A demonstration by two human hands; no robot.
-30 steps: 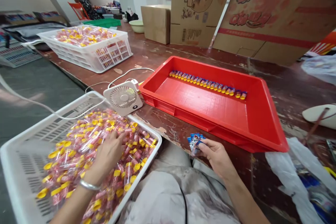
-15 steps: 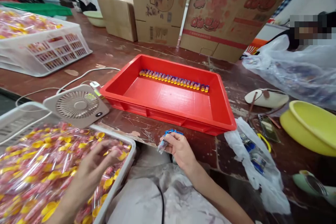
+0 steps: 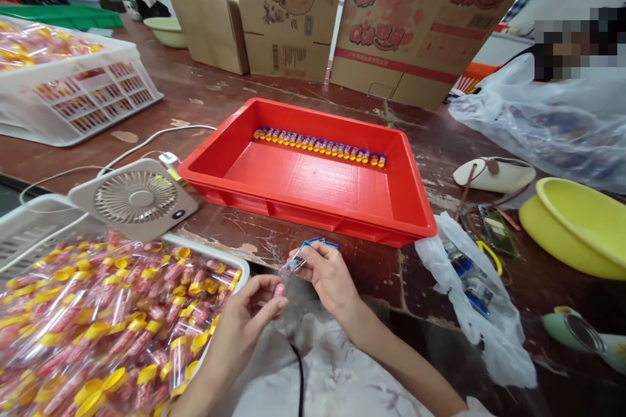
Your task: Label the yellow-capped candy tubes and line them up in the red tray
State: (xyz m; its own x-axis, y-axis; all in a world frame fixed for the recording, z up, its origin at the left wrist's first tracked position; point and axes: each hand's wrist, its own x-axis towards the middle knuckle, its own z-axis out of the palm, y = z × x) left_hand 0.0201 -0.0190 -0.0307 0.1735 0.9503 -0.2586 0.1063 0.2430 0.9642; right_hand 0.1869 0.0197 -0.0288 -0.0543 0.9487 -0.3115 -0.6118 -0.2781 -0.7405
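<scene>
My left hand pinches a small candy tube, its pink speckled end showing between thumb and fingers; the rest of it is hidden. Right beside it, my right hand grips several clear plastic sleeves with blue edges, fanned out from the fingers. The tube is close to the sleeves' open side; I cannot tell whether they touch. At lower left, a white crate is heaped with clear tubes of pink candy with yellow caps. Beyond my hands, a red tray holds a row of blue-and-yellow wrapped tubes along its far side.
A small fan with a white cable stands left of the tray. To the right lie a plastic bag of blue-edged sleeves, a yellow basin and a white pouch. Cardboard boxes stand behind; a person sits at far right.
My left hand has moved right from over the crate to beside my right hand, bringing a candy tube. My right hand still holds the sleeves, now tilted toward the left hand.
</scene>
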